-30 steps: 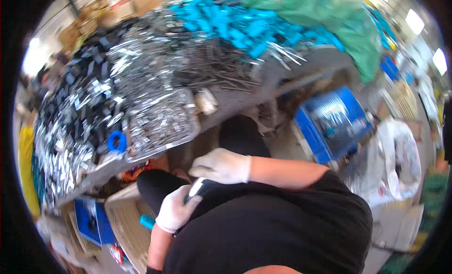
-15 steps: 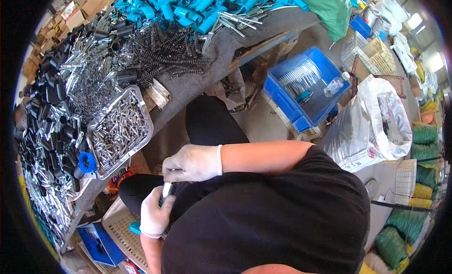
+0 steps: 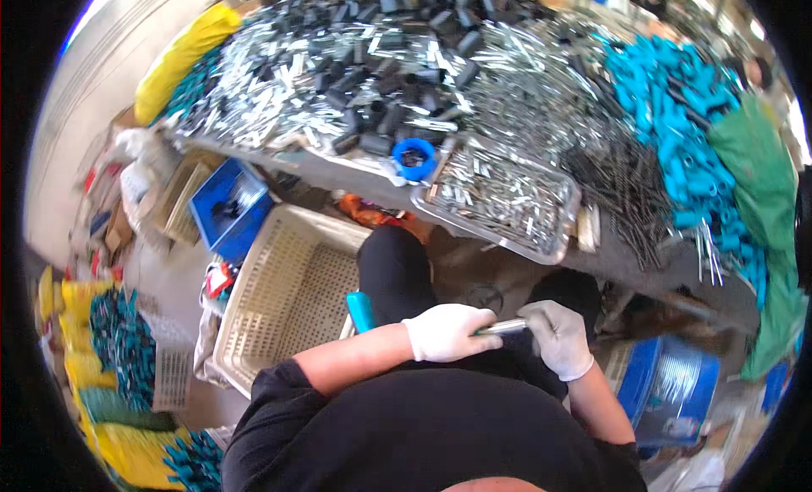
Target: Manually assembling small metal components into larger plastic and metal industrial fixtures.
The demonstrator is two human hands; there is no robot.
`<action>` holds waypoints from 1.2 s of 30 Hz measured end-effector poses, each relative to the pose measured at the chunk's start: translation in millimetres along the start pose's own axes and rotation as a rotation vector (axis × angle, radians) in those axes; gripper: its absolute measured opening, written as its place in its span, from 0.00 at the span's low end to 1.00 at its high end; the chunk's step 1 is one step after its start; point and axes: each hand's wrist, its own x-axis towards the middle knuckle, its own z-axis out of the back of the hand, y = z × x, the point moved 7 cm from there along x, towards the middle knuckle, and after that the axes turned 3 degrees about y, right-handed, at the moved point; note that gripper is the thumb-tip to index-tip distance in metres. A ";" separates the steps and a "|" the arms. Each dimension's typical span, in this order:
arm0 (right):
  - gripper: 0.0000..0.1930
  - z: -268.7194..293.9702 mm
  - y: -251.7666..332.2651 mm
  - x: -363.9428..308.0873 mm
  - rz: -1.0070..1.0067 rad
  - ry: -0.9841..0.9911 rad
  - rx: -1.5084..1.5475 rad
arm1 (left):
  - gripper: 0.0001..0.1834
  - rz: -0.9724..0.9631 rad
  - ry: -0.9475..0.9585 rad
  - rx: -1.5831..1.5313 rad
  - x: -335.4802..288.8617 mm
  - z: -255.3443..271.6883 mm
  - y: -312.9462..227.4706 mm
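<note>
Over my lap, a short silver metal tube (image 3: 505,326) bridges my two white-gloved hands and lies nearly level. My left hand (image 3: 452,333) is closed round its left end, where a little teal shows by the fingers. At the other end my right hand (image 3: 562,338) is closed, thumb and fingertips on the tube; whatever else the fingers hold is hidden. Beside my left forearm a teal plastic piece (image 3: 360,312) sticks up at the rim of a cream slotted basket (image 3: 292,297).
A table ahead carries a metal tray (image 3: 554,254) of small pins, a blue round container (image 3: 414,159), black sleeves (image 3: 385,120), dark springs (image 3: 626,188) and teal tubes (image 3: 677,128). Blue bins stand left (image 3: 222,206) and right (image 3: 706,382). Yellow sacks (image 3: 139,445) lie lower left.
The view has swung left, bringing the cream basket and the left side of the table into sight. The hands stay together over my lap; the metal tube now shows more between them.
</note>
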 end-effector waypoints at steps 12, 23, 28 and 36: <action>0.07 6.9 38.1 8.9 0.180 -0.095 -0.147 | 0.24 0.007 -0.016 0.014 -8.9 8.0 6.5; 0.07 -1.1 21.6 -6.0 0.087 -0.054 -0.085 | 0.25 -0.101 0.026 -0.085 -15.1 2.3 -0.2; 0.10 4.9 20.7 -22.5 0.103 -0.013 -0.108 | 0.24 -0.116 0.017 -0.062 -9.9 -3.1 -14.6; 0.10 23.3 3.9 -58.1 -0.201 -0.212 0.142 | 0.17 -0.164 -0.297 0.241 -5.8 -13.6 -56.0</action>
